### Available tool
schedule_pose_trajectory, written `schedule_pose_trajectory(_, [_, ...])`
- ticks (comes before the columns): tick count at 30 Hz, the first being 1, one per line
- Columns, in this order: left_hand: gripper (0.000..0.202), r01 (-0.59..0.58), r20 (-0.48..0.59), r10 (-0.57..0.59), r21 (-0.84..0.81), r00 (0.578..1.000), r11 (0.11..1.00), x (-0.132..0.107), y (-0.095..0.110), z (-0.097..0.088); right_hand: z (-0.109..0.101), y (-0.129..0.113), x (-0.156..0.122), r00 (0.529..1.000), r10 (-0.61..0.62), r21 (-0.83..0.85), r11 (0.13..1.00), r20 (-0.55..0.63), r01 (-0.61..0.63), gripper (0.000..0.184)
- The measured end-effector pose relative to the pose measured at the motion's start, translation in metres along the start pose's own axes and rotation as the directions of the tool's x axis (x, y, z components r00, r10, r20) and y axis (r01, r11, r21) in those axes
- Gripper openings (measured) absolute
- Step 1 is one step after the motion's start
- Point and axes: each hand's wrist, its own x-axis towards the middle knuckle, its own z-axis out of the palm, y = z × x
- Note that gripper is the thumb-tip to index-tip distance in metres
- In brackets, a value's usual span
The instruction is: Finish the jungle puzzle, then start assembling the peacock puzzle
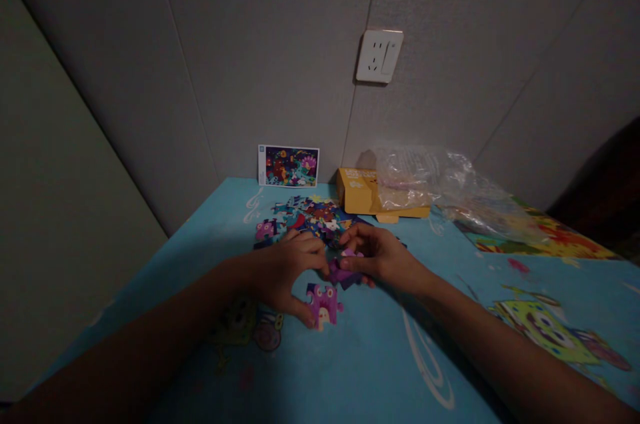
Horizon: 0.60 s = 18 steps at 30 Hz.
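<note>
A purple jigsaw puzzle piece [345,273] is pinched between the thumb and fingers of my right hand [376,256], at the middle of the blue tablecloth [365,357]. My left hand [289,271] arches beside it, thumb and fingers spread apart. Its index fingertip comes up against the held piece's left side; whether it presses on it I cannot tell. Below lies another purple puzzle piece [324,304] with a cartoon face, and my left thumb tip touches its left edge. Behind both hands is a pile of puzzle pieces [320,214], partly hidden by my fingers. One pink-purple piece [266,230] lies at its left.
A picture card [290,166] leans on the wall. Right of it lies a yellow box [356,189] with a clear plastic bag [415,174] over it. A colourful printed sheet [540,241] is at the right. A power socket [379,56] is on the wall.
</note>
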Motion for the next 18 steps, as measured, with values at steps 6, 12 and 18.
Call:
schedule_pose_trajectory(6, [0.051, -0.002, 0.028, 0.002, -0.001, 1.0, 1.0, 0.0002, -0.0008, -0.0026, -0.0027, 0.0046, 0.003, 0.996, -0.091, -0.065, 0.994, -0.027, 0.089, 0.037])
schedule_pose_trajectory(12, [0.046, 0.011, 0.032, -0.011, -0.012, 0.999, 1.0, 0.0003, -0.0001, -0.0011, -0.0005, 0.0037, 0.0021, 0.999, -0.049, -0.083, 0.995, -0.016, 0.048, 0.038])
schedule_pose_trajectory(18, [0.048, 0.002, 0.02, -0.002, 0.009, 1.0, 1.0, -0.0002, -0.0019, -0.0005, 0.0, 0.0014, -0.0005, 0.998, -0.024, -0.163, 0.986, 0.05, 0.031, 0.027])
